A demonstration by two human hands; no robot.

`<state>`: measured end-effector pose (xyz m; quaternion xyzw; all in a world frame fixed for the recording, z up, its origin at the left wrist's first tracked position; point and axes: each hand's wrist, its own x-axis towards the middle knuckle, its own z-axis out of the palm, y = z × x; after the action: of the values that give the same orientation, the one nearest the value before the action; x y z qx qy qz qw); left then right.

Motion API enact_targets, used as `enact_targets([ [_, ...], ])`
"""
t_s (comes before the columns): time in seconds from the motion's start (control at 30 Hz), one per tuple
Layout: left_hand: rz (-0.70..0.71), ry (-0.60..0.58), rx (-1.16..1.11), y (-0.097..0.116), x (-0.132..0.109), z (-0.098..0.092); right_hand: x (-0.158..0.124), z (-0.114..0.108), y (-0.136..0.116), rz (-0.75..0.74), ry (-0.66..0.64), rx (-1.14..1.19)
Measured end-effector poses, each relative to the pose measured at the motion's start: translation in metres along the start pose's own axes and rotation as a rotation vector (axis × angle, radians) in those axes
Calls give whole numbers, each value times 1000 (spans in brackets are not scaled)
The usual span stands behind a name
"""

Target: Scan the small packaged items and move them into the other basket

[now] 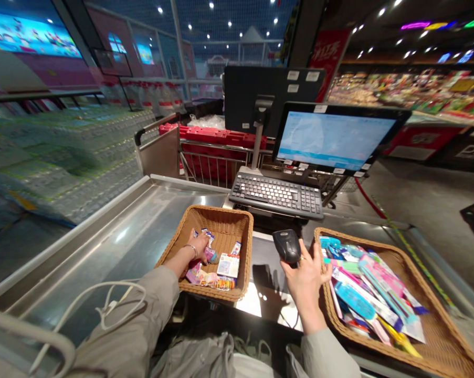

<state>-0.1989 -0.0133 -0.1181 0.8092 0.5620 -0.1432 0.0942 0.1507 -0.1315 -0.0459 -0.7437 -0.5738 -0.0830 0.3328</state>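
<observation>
Inside the left wicker basket [246, 252] is my left hand [199, 245], with a bracelet at its wrist. Its fingers look spread over small blue, white and purple packets [210, 255], touching them; the fingertips are partly hidden. A small white box [228, 265] and an orange-and-yellow wrapped roll [225, 284] lie near it in the same basket. My right hand [303, 281] grips a black barcode scanner [287, 245] between the two baskets, its head tilted up and the handle mostly hidden. Beside that hand, the right wicker basket [443, 320] holds many colourful packaged items [355, 300].
A metal counter [118, 247] carries both baskets. Behind them stand a keyboard [276, 194] and a lit monitor [335, 139]. A shopping cart [217, 160] with red crates is beyond. A white cable [114, 286] loops by my left sleeve; stacked bottles [63, 152] stand left.
</observation>
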Motion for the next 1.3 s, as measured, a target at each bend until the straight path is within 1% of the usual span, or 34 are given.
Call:
enact_targets([
  [0.1, 16, 8, -49, -2, -1, -2, 1, 1, 0, -3, 13, 9],
  [0.23, -1, -1, -104, -3, -2, -5, 1, 3, 0, -10, 5, 2],
  [0.43, 33, -58, -82, -1, -5, -8, 1, 2, -6, -14, -10, 1],
  [0.53, 30, -43, -78, -1, -6, -8, 2, 2, -7, -22, 3, 3],
  [0.67, 12, 72, -110, 1, -5, -16, 2, 2, -7, -36, 6, -11],
  [0.83, -4, 234, -141, 7, -6, -41, 2, 0, -8, -34, -13, -30],
  [0.93, 3, 301, -152, 12, -8, -54, 2, -2, -8, -40, 0, -23],
  [1.0, 15, 351, -168, 17, -8, -60, 2, -3, -8, -47, 19, -16],
  [1.17, 57, 540, -242, 31, -8, -74, 2, -4, -7, -76, 61, -7],
  [1.3, 89, 637, -284, 42, -8, -83, 2, -5, -7, -97, 66, -1],
])
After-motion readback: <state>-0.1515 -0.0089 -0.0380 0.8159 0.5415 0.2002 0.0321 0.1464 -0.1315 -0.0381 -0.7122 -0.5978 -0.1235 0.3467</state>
